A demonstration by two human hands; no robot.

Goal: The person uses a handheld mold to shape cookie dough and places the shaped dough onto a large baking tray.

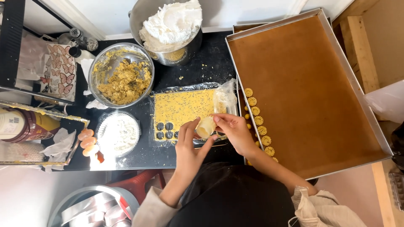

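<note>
Both hands meet over the near edge of a flat yellow sheet of speckled dough [182, 106] that lies on clear plastic film. My right hand [232, 131] grips a small pale round cutter [205, 126], and my left hand [188, 142] touches its underside with fingers spread. Several round holes [165, 130] are cut out of the dough's near left corner. A row of small yellow flower-shaped cookies [258, 120] runs along the left side of a big metal tray [361, 96] lined with brown paper.
A metal bowl of crumbly yellow dough [124, 80] and a large bowl of white cream [172, 26] stand at the back. A small dish of white flour [118, 133] sits to the left, with several eggs [87, 142] beside it. Jars and boxes fill the left side.
</note>
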